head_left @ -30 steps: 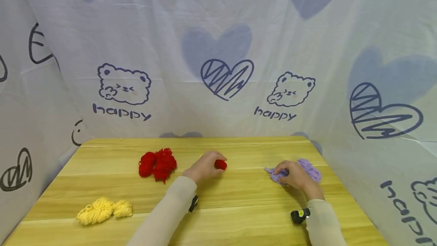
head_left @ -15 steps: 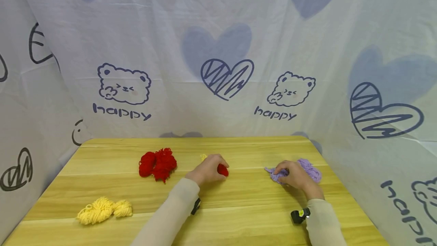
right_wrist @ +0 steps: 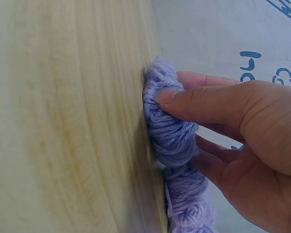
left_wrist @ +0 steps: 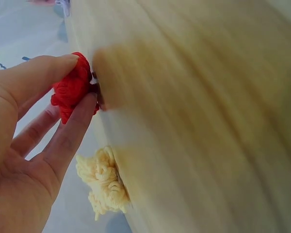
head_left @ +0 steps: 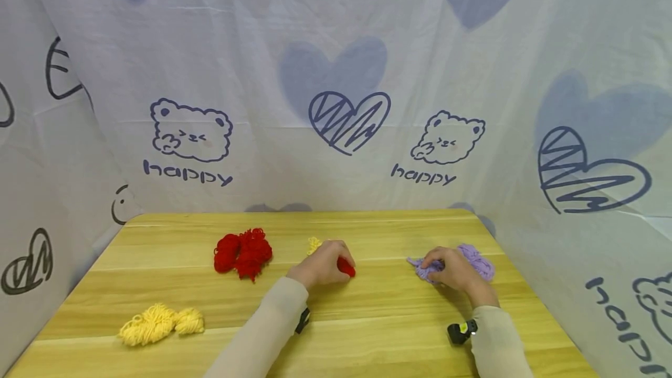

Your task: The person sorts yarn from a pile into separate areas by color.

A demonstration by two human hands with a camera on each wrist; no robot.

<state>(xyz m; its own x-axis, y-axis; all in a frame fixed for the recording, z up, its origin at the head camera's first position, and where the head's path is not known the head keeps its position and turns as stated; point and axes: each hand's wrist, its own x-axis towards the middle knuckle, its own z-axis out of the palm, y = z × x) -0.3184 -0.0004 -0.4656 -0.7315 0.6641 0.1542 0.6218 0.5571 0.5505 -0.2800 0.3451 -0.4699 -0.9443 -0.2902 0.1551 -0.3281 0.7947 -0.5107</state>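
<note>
My left hand (head_left: pixel 324 264) pinches a small red yarn bundle (head_left: pixel 346 267) between thumb and fingers, just right of the table's middle. In the left wrist view, that red yarn (left_wrist: pixel 72 90) is very close to the tabletop; whether it touches is hard to tell. A small yellow yarn bundle (left_wrist: pixel 104 182) sits behind the hand, partly hidden in the head view. On the right, my right hand (head_left: pixel 455 268) grips a lilac yarn bundle (right_wrist: pixel 169 126), thumb on one side and fingers on the other. A second lilac bundle (head_left: pixel 479 262) lies against it, beyond the hand.
Two red yarn bundles (head_left: pixel 242 253) lie together at the back left of the wooden table (head_left: pixel 378 331). Nearer the front left are two touching yellow yarn bundles (head_left: pixel 160 324). A printed white cloth (head_left: pixel 262 74) hangs behind and along both sides.
My left hand has shifted slightly right and nearer to me, along with the red yarn. Behind it the small yellow bundle has come into view. My right hand has stayed in place.
</note>
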